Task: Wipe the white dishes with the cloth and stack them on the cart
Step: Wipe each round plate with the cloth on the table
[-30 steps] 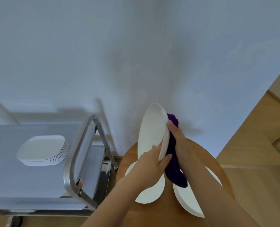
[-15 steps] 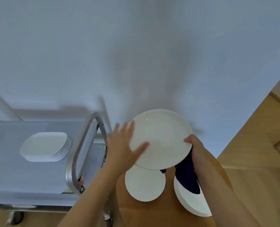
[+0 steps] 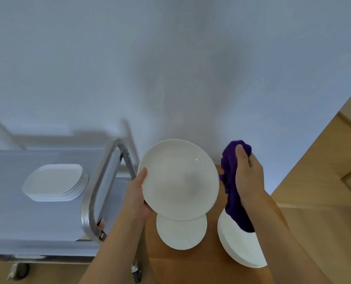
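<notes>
A: Holding the round plate [image 3: 178,179] by its rim, our left hand [image 3: 137,199] keeps it above the table [image 3: 211,261].

B: Our right hand [image 3: 246,177] grips the cloth [image 3: 230,181]; we carry the plate level onto the cart [image 3: 37,222].

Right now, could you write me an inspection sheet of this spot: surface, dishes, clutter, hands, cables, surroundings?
Surface: round wooden table; grey-topped cart to its left.
Job's things: round plate held above the table; small plate and plate stack on the table; stack of squarish plates on the cart; purple cloth.
Clutter: nothing seen.
Hands: left hand grips the round plate's edge; right hand holds the cloth, apart from the plate.
Cables: nothing seen.
Surroundings: pale wall, wooden floor.
</notes>
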Tool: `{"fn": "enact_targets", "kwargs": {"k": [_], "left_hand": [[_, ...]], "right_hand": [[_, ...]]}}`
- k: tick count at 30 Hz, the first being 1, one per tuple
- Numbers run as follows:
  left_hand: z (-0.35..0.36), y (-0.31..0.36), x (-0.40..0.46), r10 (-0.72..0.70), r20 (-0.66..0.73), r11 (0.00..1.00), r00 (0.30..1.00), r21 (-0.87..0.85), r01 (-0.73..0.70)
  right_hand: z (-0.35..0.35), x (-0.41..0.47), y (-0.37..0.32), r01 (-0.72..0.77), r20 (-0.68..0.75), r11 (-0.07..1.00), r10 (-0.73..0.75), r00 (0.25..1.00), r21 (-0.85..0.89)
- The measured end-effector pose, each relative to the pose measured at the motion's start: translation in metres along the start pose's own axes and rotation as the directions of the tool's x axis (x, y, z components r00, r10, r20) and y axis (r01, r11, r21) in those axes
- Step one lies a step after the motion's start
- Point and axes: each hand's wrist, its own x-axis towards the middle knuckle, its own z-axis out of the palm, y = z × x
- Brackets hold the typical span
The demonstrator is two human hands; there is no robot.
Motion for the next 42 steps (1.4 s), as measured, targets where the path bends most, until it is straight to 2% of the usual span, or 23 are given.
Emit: {"fn": "enact_targets", "kwargs": {"k": [2,3,6,10,14,16,19,21,22,24,27,31,35,38,40,42], "left_hand": [[0.007,-0.005,-0.002,0.015,-0.030,0.998,0.999,0.056,-0.014],[0.011,-0.008,-0.002,0.007,-0.040,0.996,0.999,0.086,-0.004],[0.023,-0.018,-0.004,-0.034,-0.034,0.990,0.999,0.134,0.038],[0.031,-0.029,-0.005,-0.021,0.026,0.976,0.999,0.215,0.015],[0.031,-0.026,-0.002,0.021,0.013,0.974,1.000,0.227,-0.024],[0.027,-0.020,0.000,0.040,-0.035,0.975,0.999,0.220,-0.032],[0.016,-0.015,0.002,0.033,-0.077,0.986,0.996,0.168,-0.020],[0.008,-0.015,0.002,0.028,-0.035,0.988,0.999,0.153,-0.022],[0.004,-0.017,0.001,0.032,-0.002,0.988,0.999,0.152,-0.031],[-0.003,-0.022,0.000,0.026,0.028,0.987,0.999,0.161,-0.030],[-0.008,-0.037,-0.001,-0.042,-0.015,0.975,0.999,0.217,0.044],[-0.013,-0.060,0.002,-0.148,-0.089,0.937,0.985,0.305,0.169],[-0.023,-0.072,0.015,-0.204,-0.163,0.918,0.965,0.312,0.246],[-0.038,-0.079,0.027,-0.267,-0.279,0.907,0.922,0.251,0.339],[-0.051,-0.087,0.031,-0.317,-0.356,0.911,0.879,0.143,0.387],[-0.065,-0.096,0.035,-0.287,-0.410,0.929,0.866,0.101,0.356]], "right_hand": [[0.017,0.000,0.000,-0.028,0.067,0.999,0.026,0.997,0.036],[0.028,-0.001,0.002,-0.005,0.086,1.000,0.007,0.996,-0.015],[0.054,-0.007,0.021,0.195,0.066,0.951,-0.185,0.981,-0.239],[0.075,-0.011,0.026,0.293,0.077,0.890,-0.284,0.956,-0.350],[0.090,-0.035,0.023,0.546,0.244,0.748,-0.488,0.838,-0.379],[0.090,-0.047,0.032,0.605,0.312,0.703,-0.520,0.796,-0.374],[0.078,-0.056,0.052,0.640,0.466,0.675,-0.462,0.754,-0.366],[0.063,-0.053,0.068,0.655,0.535,0.639,-0.416,0.735,-0.402],[0.055,-0.050,0.076,0.641,0.535,0.638,-0.393,0.748,-0.428],[0.043,-0.040,0.088,0.562,0.466,0.664,-0.344,0.816,-0.494],[0.038,-0.020,0.095,0.415,0.308,0.706,-0.284,0.908,-0.574],[0.057,-0.003,0.096,0.369,0.225,0.717,-0.293,0.929,-0.591],[0.074,-0.012,0.112,0.420,0.311,0.706,-0.287,0.906,-0.570],[0.079,-0.032,0.135,0.524,0.481,0.640,-0.262,0.837,-0.562],[0.075,-0.042,0.154,0.584,0.612,0.592,-0.184,0.769,-0.556],[0.065,-0.042,0.173,0.578,0.690,0.589,-0.047,0.722,-0.565]]}}
